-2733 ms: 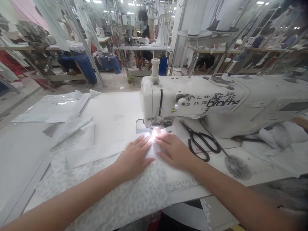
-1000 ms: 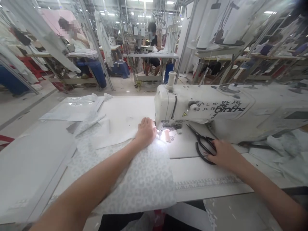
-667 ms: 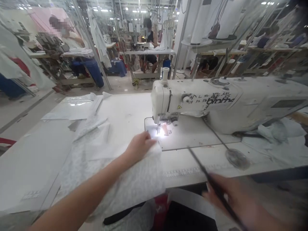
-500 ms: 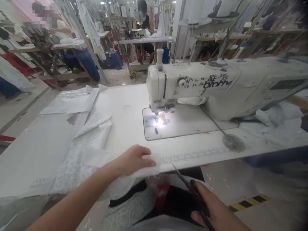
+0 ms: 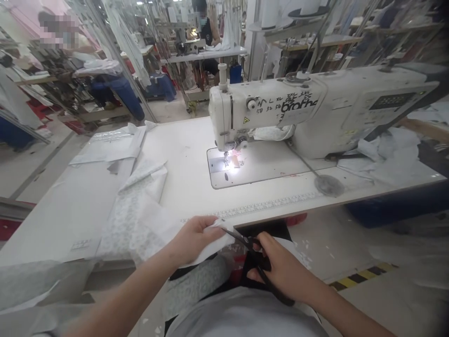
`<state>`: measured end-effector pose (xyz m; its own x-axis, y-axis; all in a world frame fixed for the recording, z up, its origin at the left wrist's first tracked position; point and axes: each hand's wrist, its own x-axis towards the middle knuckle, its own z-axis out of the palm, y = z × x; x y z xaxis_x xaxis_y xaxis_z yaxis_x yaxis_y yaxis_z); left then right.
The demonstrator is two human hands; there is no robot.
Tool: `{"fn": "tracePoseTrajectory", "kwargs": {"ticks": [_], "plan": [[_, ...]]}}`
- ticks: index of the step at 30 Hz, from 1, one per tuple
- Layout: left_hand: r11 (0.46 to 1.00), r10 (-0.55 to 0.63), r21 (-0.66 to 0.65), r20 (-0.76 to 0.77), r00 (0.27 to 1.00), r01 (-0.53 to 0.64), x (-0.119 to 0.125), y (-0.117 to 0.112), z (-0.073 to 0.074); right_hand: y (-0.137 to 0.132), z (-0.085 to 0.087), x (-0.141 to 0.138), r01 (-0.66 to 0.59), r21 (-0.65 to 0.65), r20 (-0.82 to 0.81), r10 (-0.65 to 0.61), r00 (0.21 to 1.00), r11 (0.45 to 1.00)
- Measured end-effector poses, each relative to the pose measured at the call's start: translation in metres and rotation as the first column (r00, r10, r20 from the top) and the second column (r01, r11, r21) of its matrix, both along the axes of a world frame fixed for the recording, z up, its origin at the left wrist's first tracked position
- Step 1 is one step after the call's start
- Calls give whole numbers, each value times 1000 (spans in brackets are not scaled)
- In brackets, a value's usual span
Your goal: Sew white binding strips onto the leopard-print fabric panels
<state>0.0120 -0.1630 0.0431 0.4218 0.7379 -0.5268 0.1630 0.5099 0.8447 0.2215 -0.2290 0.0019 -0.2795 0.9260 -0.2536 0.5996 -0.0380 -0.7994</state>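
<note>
My left hand (image 5: 194,238) pinches the edge of a pale fabric piece (image 5: 220,239) between thumb and fingers, over the table's front edge. In my right hand (image 5: 280,264) is a pair of dark scissors (image 5: 257,262), its fingers wrapped round the handles. The scissor tips touch or nearly touch the fabric beside my left thumb; whether the blades are around the edge I cannot tell. Patterned pale cloth (image 5: 122,229) stretches from the table at the left towards my left hand. More patterned cloth (image 5: 196,290) hangs over my lap.
A white sewing machine (image 5: 259,107), its lamp lit, stands behind my hands. A printed ruler strip (image 5: 266,206) runs along the front of the table (image 5: 185,140). Crumpled cloth (image 5: 386,152) lies at the right. A person (image 5: 208,32) sits at another machine farther back.
My left hand has closed on the fabric edge and lifted it. My right hand has brought the scissors up and left to it. The view has shifted slightly.
</note>
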Motion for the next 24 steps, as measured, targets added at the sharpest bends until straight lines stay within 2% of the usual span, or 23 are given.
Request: {"fn": "tracePoseTrajectory", "kwargs": {"ticks": [3, 5, 8, 12, 17, 21, 24], "plan": [[999, 34, 39, 35, 999, -36, -1, -5, -5, -6, -6, 1, 15, 0, -10, -15, 1000, 1000], [993, 66, 95, 4, 998, -66, -3, -7, -6, -9, -8, 2, 24, -12, -24, -25, 999, 1000], [992, 39, 122, -75, 996, -29, -4, -9, -6, -12, -6, 4, 10, -50, -37, -12, 999, 999], [988, 3, 154, -76, 997, 8, -4, -10, -14, -10, -1, 0, -3, -22, -9, 3, 1000, 1000], [998, 16, 68, -21, 1000, -15, -4, -12, -21, -10, -10, -4, 22, 41, 76, -25, 997, 999], [1000, -4, 23, -31, 1000, 4, -4, -17, -21, -18, -21, -1, 9, -36, 131, -4, 991, 999], [997, -53, 58, -103, 993, 59, -4, -21, -27, -24, -23, 0, -4, -45, 131, 10, 991, 999]]}}
